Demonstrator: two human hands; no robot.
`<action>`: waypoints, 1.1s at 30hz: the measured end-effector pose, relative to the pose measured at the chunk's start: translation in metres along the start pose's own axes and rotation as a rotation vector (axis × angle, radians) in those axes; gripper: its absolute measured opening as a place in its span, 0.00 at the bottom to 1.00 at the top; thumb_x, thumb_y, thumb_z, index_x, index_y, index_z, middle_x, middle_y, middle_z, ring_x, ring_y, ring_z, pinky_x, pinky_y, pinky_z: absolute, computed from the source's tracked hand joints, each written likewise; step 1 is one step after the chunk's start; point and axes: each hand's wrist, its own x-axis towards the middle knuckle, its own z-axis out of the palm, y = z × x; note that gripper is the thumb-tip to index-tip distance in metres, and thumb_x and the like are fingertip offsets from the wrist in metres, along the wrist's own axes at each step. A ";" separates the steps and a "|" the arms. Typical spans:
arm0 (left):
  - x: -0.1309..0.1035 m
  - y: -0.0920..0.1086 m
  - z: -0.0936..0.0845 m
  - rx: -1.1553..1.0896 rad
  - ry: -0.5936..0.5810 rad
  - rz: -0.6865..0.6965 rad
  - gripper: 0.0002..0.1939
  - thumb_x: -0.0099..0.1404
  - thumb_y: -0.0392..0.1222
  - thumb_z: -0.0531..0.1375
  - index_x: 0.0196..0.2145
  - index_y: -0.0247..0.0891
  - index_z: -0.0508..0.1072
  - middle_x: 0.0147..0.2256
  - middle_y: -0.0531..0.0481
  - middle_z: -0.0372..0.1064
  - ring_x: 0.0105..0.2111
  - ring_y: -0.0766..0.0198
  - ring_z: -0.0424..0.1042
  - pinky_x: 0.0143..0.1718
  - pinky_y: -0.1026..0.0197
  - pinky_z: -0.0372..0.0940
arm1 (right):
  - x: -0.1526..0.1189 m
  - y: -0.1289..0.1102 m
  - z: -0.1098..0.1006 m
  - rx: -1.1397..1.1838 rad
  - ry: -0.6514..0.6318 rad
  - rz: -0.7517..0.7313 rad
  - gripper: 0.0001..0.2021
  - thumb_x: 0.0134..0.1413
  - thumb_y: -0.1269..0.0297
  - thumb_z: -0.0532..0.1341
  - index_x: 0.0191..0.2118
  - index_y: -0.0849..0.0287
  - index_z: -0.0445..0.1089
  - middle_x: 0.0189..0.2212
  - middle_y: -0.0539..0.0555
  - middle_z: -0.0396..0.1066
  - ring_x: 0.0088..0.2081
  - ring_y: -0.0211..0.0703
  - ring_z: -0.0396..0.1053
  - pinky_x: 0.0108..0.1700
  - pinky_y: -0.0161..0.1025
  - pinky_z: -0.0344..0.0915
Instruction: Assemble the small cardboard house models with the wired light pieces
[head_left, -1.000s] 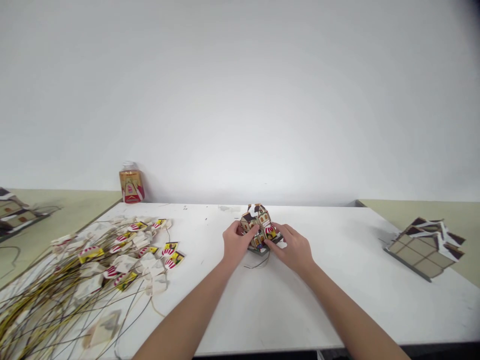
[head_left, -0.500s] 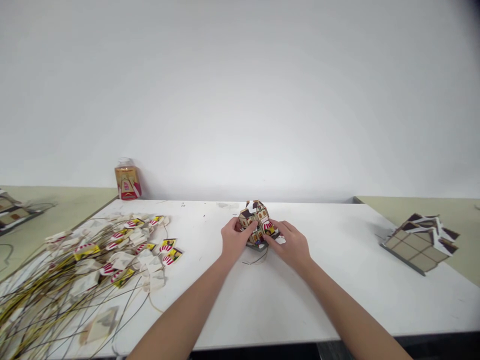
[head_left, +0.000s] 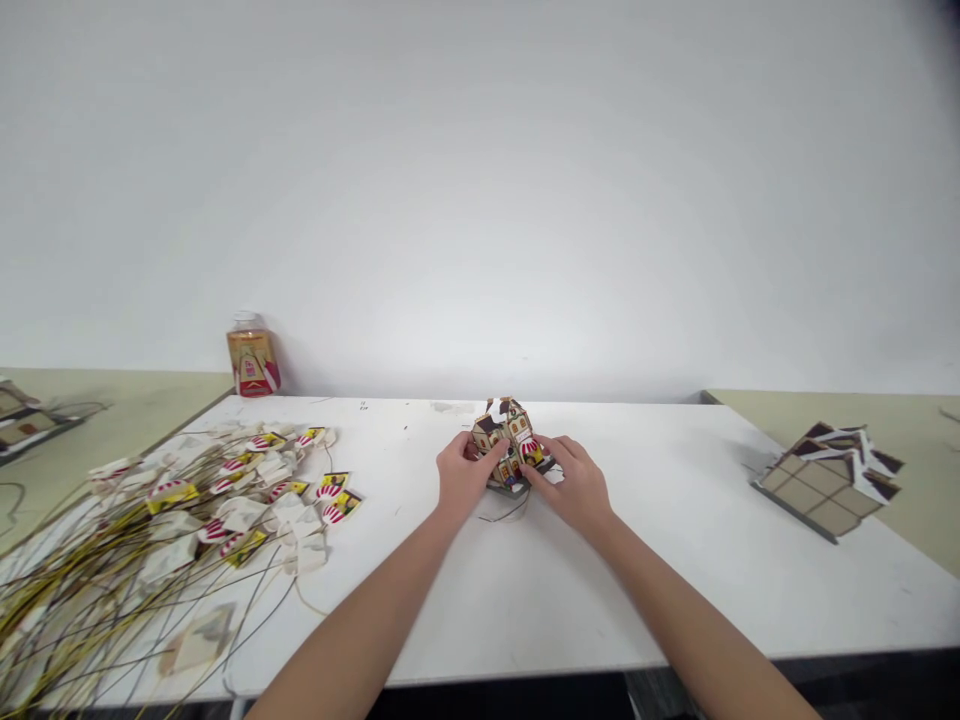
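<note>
A small model house [head_left: 517, 428] with snowy brown roofs, cream walls and a red-and-white striped awning is between my hands, near the middle of the white table. My left hand [head_left: 461, 475] grips its left side, thumb across the front wall. On the right side, my right hand [head_left: 574, 485] holds it with thumb and fingers near the awning. A thin wire [head_left: 504, 517] curls out below the house's grey base. My fingers hide parts of both sides.
Many small awning pieces [head_left: 289, 515] with long wires [head_left: 82, 570] are heaped on the table's left. A bottle of amber liquid [head_left: 253, 358] stands by the wall. Another model house [head_left: 829, 480] sits at right; part of one [head_left: 26, 420] shows far left.
The whole view has shifted slightly, so everything appears a little further left and up. Both hands keep their hold on the model house, with no clear change in grip.
</note>
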 end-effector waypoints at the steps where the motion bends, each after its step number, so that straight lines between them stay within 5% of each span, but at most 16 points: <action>1: -0.001 0.000 0.000 -0.003 0.002 -0.003 0.23 0.49 0.60 0.66 0.23 0.37 0.66 0.20 0.57 0.57 0.23 0.70 0.55 0.23 0.66 0.51 | 0.000 0.000 0.000 -0.001 -0.007 0.002 0.18 0.55 0.54 0.61 0.49 0.54 0.70 0.38 0.54 0.71 0.41 0.45 0.69 0.34 0.37 0.67; 33: 0.000 0.005 0.001 0.002 -0.022 -0.038 0.23 0.49 0.60 0.66 0.22 0.37 0.65 0.20 0.57 0.56 0.23 0.70 0.54 0.23 0.67 0.51 | 0.003 0.002 0.001 -0.022 0.024 0.002 0.16 0.57 0.53 0.60 0.47 0.54 0.71 0.36 0.53 0.73 0.39 0.43 0.69 0.34 0.36 0.64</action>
